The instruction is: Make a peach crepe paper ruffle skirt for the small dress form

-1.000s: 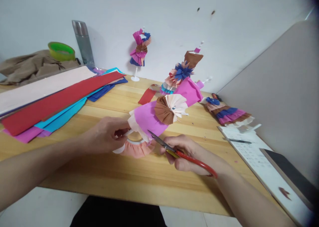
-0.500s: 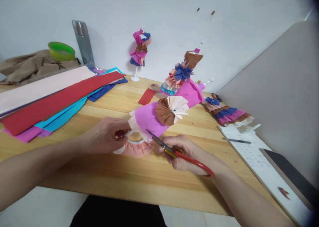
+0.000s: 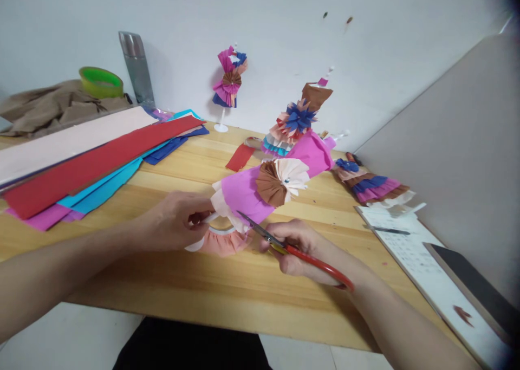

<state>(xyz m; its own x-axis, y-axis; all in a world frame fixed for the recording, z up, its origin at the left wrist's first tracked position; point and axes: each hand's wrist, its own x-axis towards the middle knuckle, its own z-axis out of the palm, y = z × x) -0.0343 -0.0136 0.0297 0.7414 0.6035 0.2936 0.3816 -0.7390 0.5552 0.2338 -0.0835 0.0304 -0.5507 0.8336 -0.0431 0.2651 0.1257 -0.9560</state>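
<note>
While the pink crepe-paper dress (image 3: 244, 188) is slanting across the centre of the frame, its long axis is running from the pale hem, just left of centre, to the magenta bodice and white knob, right of centre and higher. Hem end is facing the wearer; knob end is pointing away toward the wall.

Relation noted: the dress is sitting beyond the hands and its hem is opening toward the gap between them. Left hand (image 3: 174, 221) is the nearer one. Its fingers are pinching a white rod (image 3: 209, 218) just below the hem's left corner; fingertips are partly hidden.

Right hand (image 3: 298, 248), at the centre right, is closing around red-handled scissors (image 3: 320, 266). Blades are pointing up and left, tips overlapping the pink skirt beside the hem's lower edge. Cannot tell whether they are touching paper or how far apart they are standing. The two hands are staying clear of each other.

Other positions: a brown-and-cream rosette (image 3: 270, 185) is fanning out across the waist. A peach ruffle (image 3: 225, 244) is showing beneath the hem, low centre, above the bench (image 3: 182, 294). Cannot tell whether it is joined to the rod.
</note>
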